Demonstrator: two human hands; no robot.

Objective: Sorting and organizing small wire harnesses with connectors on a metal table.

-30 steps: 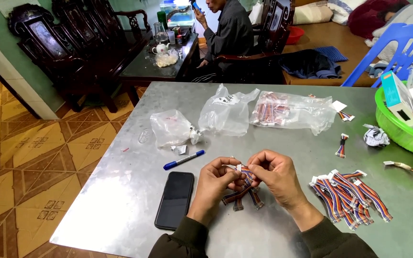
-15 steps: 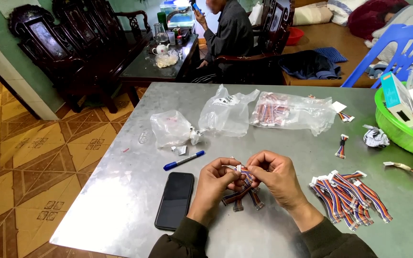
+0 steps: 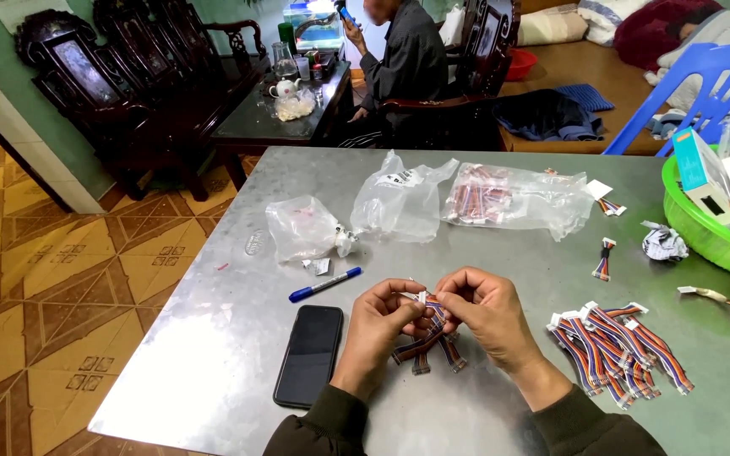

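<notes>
Head view: left hand and right hand both pinched on striped wire bundle.

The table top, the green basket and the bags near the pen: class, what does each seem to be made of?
Table top: probably sheet metal with a dull brushed grey finish and soft reflections. Green basket: likely moulded plastic, glossy and evenly coloured. Bags: thin clear plastic film, crinkled, with the contents showing through.

Items on the grey desk

Black phone lies screen-up near the front edge, a blue marker just beyond it; three clear plastic bags sit mid-desk; a green basket holding boxes stands at the right edge; crumpled paper lies beside it.
</notes>
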